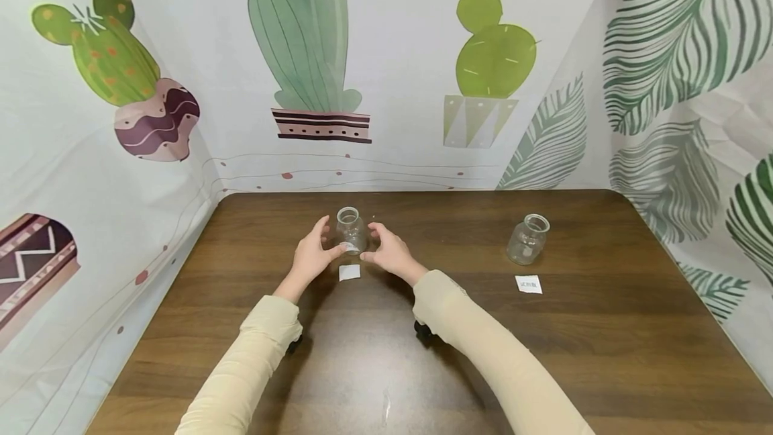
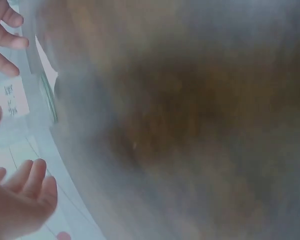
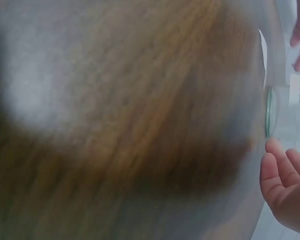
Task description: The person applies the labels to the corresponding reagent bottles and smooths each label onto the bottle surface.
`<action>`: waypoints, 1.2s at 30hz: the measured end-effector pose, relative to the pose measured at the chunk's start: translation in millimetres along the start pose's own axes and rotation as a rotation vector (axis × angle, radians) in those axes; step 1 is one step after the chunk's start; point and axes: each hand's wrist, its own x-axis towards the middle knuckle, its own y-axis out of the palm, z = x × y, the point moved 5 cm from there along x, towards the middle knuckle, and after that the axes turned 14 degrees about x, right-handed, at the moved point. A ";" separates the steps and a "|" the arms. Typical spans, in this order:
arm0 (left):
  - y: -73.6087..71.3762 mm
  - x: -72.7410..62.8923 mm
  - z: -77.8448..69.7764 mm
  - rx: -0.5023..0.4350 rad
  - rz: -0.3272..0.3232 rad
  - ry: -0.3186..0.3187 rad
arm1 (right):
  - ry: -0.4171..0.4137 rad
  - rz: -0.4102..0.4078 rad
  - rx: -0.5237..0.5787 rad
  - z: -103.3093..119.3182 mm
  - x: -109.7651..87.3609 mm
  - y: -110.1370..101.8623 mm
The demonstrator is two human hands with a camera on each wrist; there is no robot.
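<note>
A clear glass jar [image 1: 351, 232] with a small white label [image 2: 11, 97] stands upright near the table's back edge. On its left side is my left hand [image 1: 313, 252], fingers spread and thumb by the label. The right hand [image 1: 391, 252] faces it from the other side, fingers loosely bent and apart. Both hands are around the jar without gripping it; whether a thumb touches the glass I cannot tell. Right in front of the jar lies a white paper slip [image 1: 349, 272]. In the right wrist view the jar's base [image 3: 270, 112] shows beside the right hand [image 3: 287, 185].
A second clear glass jar [image 1: 528, 240] stands farther right on the wooden table [image 1: 374, 348]. In front of it lies a paper slip [image 1: 529, 284] with dark writing. A cloth printed with cacti and leaves [image 1: 398, 72] hangs behind and beside the table.
</note>
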 end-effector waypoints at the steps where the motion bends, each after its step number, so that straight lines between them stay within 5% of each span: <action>1: 0.2 1.9 0.0 -0.004 0.013 0.023 | -0.001 0.019 -0.002 0.6 0.3 2.2; 11: 2.8 17.1 -4.0 -0.006 0.102 0.133 | -0.025 0.076 -0.010 5.1 2.3 10.2; 36: 4.9 10.2 -12.0 0.054 -0.004 0.239 | -0.128 -0.075 -0.198 10.8 1.1 5.9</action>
